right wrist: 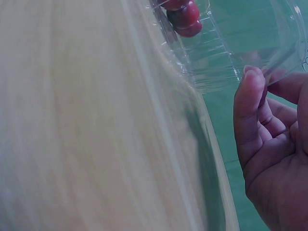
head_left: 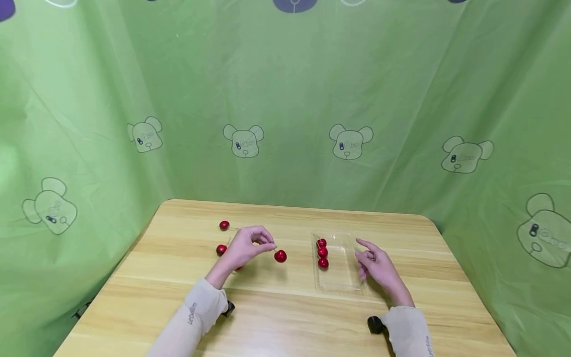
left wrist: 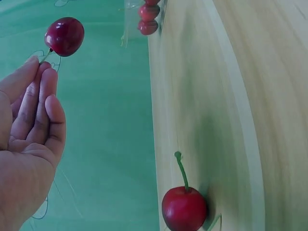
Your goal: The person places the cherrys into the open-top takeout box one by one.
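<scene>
Cherry (head_left: 280, 256) hovers, stem (left wrist: 45, 57) pinched in our left hand (head_left: 243, 246), left of the tray (head_left: 341, 263), so we seem mid-transfer and should lower it inside, though whether our right hand (head_left: 379, 266) grips we cannot tell.

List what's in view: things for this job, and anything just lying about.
Likely for the job:
Cherry held by its stem
Clear plastic tray
Three cherries in the tray
Loose cherries outside the tray

Seemingly just setting or worn gear:
Wooden table
Green backdrop
Black devices at the wrists
</scene>
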A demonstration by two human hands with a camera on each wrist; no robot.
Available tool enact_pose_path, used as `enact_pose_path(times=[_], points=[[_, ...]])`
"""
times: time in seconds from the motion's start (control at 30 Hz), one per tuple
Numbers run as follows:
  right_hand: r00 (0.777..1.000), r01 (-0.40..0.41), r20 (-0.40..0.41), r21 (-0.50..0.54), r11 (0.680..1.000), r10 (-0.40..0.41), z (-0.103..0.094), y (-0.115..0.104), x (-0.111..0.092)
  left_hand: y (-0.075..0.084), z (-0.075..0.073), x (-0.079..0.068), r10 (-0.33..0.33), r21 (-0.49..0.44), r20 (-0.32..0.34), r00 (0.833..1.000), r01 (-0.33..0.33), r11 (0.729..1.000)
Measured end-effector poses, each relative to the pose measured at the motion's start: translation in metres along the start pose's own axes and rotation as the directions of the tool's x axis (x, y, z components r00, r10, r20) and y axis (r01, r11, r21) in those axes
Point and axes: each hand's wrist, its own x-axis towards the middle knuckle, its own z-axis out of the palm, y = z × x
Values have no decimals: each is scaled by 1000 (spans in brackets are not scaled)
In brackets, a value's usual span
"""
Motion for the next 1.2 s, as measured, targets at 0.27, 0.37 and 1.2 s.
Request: enact_pose_path(times=[0.27,0.37,1.2], points=[[1000,2,-6,4,1000,-2,1,-1,-1,4,11,2,-7,-53,37,999,9,999],[1000,4,-8,0,1000,-4,2,-1,-1,4,19,3,-7,-49,36,999,8,999],[1000,5,-8,-1,1000,-5,1,-1,-2,19,85,22,-67,-174,-14,998,64,983]])
